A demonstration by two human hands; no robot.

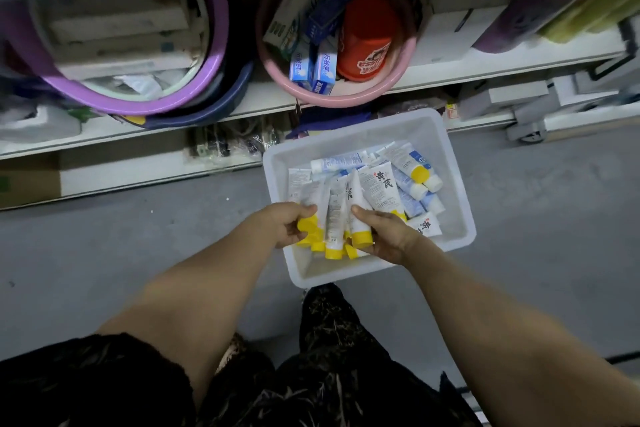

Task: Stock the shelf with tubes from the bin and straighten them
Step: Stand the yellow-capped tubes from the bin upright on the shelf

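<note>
Fingers of the left hand curl round a few yellow-capped tubes, caps pointing toward the person, and the right hand grips the same bunch from the other side. Both hands are over the near end of the white bin, which sits on the grey floor just before the shelf. More tubes lie loose farther back in it. On the shelf stands a pink basin holding boxes

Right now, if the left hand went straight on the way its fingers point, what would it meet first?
Probably the white tube with a yellow cap between the hands, just past the left hand; beyond it is the right hand. Depth is unclear.
</note>
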